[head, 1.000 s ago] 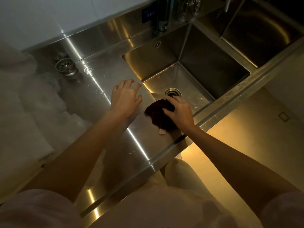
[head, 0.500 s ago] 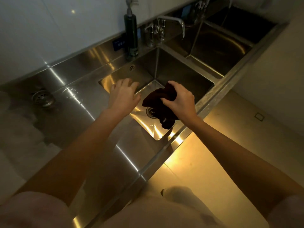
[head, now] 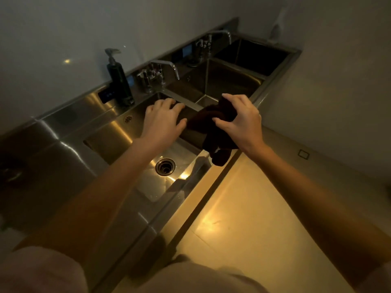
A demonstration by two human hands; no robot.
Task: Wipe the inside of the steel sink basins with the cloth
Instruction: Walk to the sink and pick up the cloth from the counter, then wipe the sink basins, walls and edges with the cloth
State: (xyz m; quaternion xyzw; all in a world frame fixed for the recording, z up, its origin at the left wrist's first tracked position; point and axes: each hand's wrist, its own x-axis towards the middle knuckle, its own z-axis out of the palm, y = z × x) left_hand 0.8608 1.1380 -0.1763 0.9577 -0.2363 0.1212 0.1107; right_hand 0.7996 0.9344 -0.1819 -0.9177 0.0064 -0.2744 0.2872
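Dim kitchen, long brushed-steel sink unit along a pale wall. Right hand has its fingers and thumb pinched around a dark crumpled cloth, which hangs in the air over the near basin's front right corner, loose end dangling past the rim. Left hand hovers flat over that basin, fingers relaxed and spread, holding nothing. Half a second back the cloth was lower, right by the round drain; now it's lifted clear. Dark pump bottle and an angular chrome tap sit behind.
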